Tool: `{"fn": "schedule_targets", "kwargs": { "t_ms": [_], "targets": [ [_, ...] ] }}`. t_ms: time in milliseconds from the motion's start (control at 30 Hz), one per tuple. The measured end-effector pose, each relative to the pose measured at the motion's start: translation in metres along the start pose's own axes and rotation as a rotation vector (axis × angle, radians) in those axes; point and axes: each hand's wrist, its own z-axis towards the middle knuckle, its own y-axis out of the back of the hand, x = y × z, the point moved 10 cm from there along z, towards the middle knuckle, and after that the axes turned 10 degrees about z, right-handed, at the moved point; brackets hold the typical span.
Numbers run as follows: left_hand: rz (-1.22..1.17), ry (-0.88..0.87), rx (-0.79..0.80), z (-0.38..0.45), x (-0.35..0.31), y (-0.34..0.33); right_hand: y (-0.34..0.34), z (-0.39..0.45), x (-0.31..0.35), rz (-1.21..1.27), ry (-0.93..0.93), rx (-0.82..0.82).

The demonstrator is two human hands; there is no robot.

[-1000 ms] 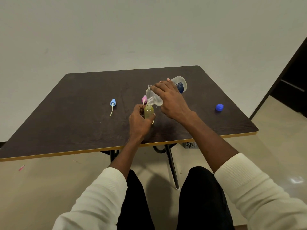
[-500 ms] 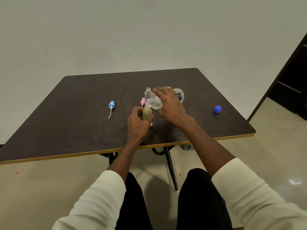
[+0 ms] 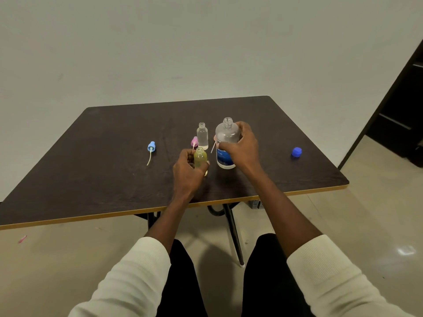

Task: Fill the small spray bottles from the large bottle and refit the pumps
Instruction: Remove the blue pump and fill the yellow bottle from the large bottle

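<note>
The large clear bottle [image 3: 225,136] with a blue label stands upright and uncapped on the dark table [image 3: 103,179]; my right hand [image 3: 240,148] grips its body. My left hand [image 3: 188,170] holds a small yellowish bottle [image 3: 200,156], open at the neck, just left of the large one. A second small clear bottle [image 3: 202,136] stands uncapped behind it. A pink pump [image 3: 194,141] lies beside that clear bottle. A blue pump [image 3: 151,148] with its white tube lies further left.
The large bottle's blue cap [image 3: 296,152] lies at the table's right side. The near table edge [image 3: 160,210] has a yellow trim. My knees sit under it. A dark doorway [image 3: 402,106] is at the right, and a pink scrap [image 3: 22,239] lies on the floor.
My right hand tipped the large bottle back from pouring over the yellowish bottle to upright on the table. My left hand stayed on the small bottle.
</note>
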Motion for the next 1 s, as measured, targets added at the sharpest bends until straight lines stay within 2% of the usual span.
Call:
{"fn": "schedule_targets", "kwargs": {
  "t_ms": [533,633,700,800,900,1000],
  "targets": [
    [0.003,-0.015,-0.009,-0.001,0.000,-0.001,0.005,-0.007,-0.028,0.044,-0.073,-0.029],
    [0.006,-0.009,-0.010,-0.001,0.001,-0.001,0.009,-0.013,-0.025,0.029,-0.059,-0.081],
    [0.001,-0.009,-0.019,0.000,0.001,-0.001,0.019,-0.023,-0.010,-0.023,0.049,-0.191],
    [-0.053,0.018,-0.072,0.000,0.005,0.006,0.019,-0.047,0.031,-0.139,0.389,-0.296],
    [-0.095,0.072,-0.140,0.003,0.013,0.016,-0.013,-0.061,0.047,-0.168,0.554,-0.180],
    [-0.118,0.098,-0.197,0.013,0.022,0.027,-0.054,-0.057,0.040,-0.172,0.485,0.026]
  ]
}}
